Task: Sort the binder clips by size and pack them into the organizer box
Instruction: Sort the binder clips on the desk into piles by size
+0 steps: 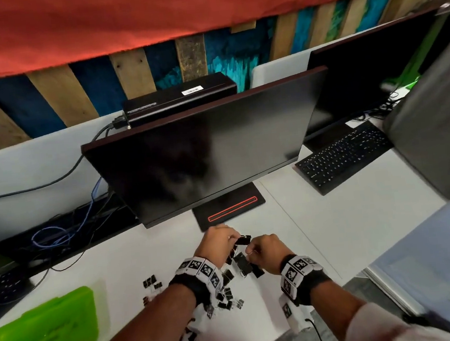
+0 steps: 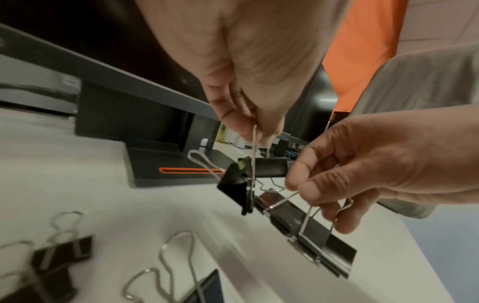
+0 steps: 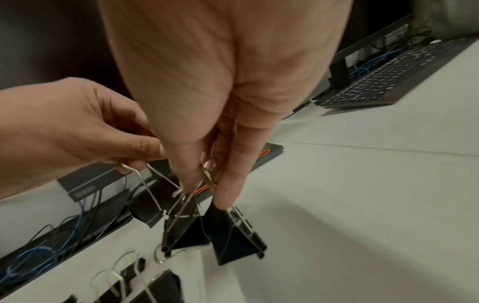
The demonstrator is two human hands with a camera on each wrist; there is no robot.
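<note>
Both hands are raised over the white desk (image 1: 321,229), working a tangle of large black binder clips. My left hand (image 1: 232,239) (image 2: 255,131) (image 3: 134,164) pinches the wire handle of one black clip (image 1: 243,240) (image 2: 269,168). My right hand (image 1: 250,251) (image 2: 303,188) (image 3: 207,184) pinches the wire handles of two hanging large clips (image 1: 241,261) (image 2: 311,227) (image 3: 233,235). Their wires cross those of the left clip. Several smaller loose clips (image 1: 226,298) (image 2: 62,252) lie scattered under my left wrist. The green organizer box (image 1: 41,336) sits at the near left, blurred.
A dark monitor (image 1: 202,150) stands just behind the hands, its stand base (image 1: 229,208) close to my left knuckles. A black keyboard (image 1: 344,155) lies at the right, and another keyboard (image 1: 0,288) and cables (image 1: 58,235) at the left. The desk's front edge (image 1: 352,279) runs near my right wrist.
</note>
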